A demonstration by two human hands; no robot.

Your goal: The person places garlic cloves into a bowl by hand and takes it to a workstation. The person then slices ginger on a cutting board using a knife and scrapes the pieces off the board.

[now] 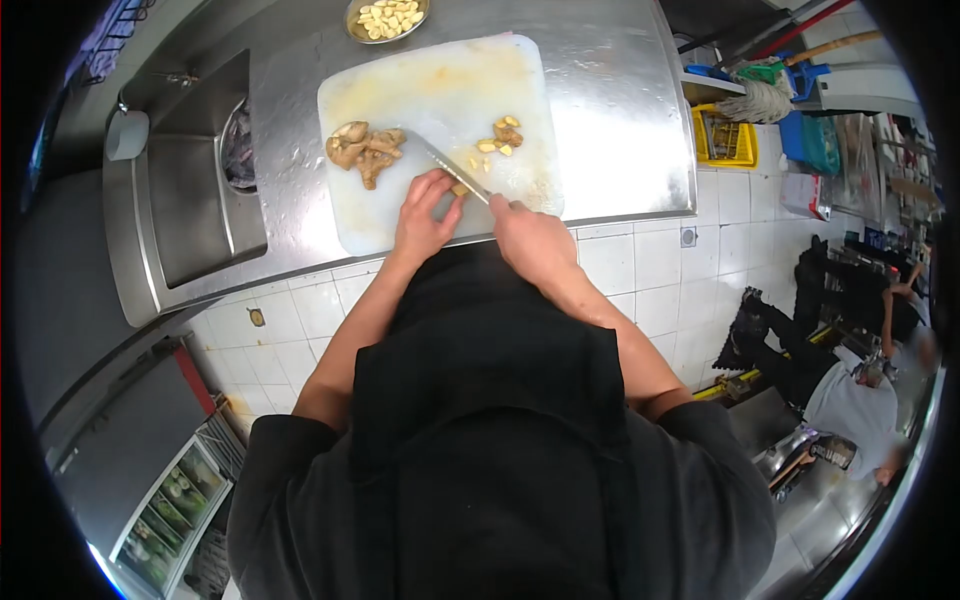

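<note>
My right hand (535, 240) is wrapped around the handle of a knife (447, 167), whose blade slants to the upper left over the white cutting board (440, 90). Beneath the blade lies a small piece of ginger (460, 189), pinched by the bent fingers of my left hand (425, 220). Knobbly unpeeled ginger (368, 150) rests on the board's left side, close to the knife tip. To the right of the blade are several small cut ginger pieces (504, 137), some showing pale yellow faces.
A metal bowl (388, 20) of pale peeled pieces stands beyond the board on the steel counter (620, 120). At left is a sink (200, 180) with a bowl in it. A yellow basket (727, 138) and mop are at right. Two people work at far right.
</note>
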